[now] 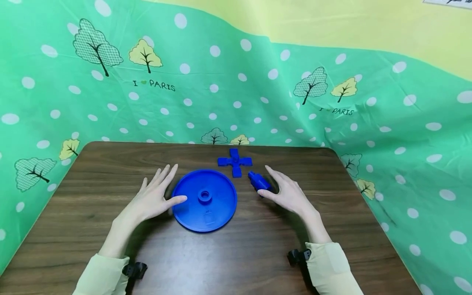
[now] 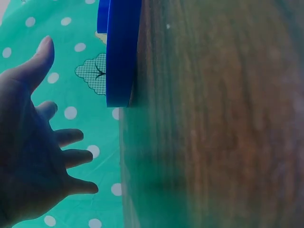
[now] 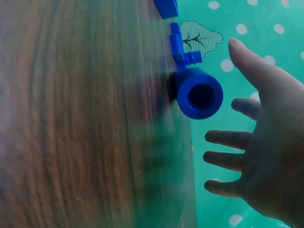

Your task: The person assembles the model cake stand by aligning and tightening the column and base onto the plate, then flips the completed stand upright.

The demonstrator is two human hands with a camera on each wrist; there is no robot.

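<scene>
A round blue disc [image 1: 221,209] with a raised rim and a small ring at its centre lies flat on the table. My left hand [image 1: 153,200] hovers at its left side, fingers spread, the thumb over the rim. In the left wrist view the disc [image 2: 121,57] shows edge-on, apart from the hand [image 2: 33,142]. My right hand [image 1: 291,194] is held beside a short blue hollow cylinder [image 1: 259,181] with a narrower end, its fingers extended and not around it. The right wrist view shows the cylinder's open end [image 3: 216,95] and a gap to the hand [image 3: 275,142].
A blue cross-shaped piece [image 1: 235,162] lies behind the disc and cylinder, near the far edge of the wooden table [image 1: 228,262]. A green polka-dot cloth [image 1: 250,94] hangs behind the table. Black wrist straps [image 1: 135,270] sit at both sleeves.
</scene>
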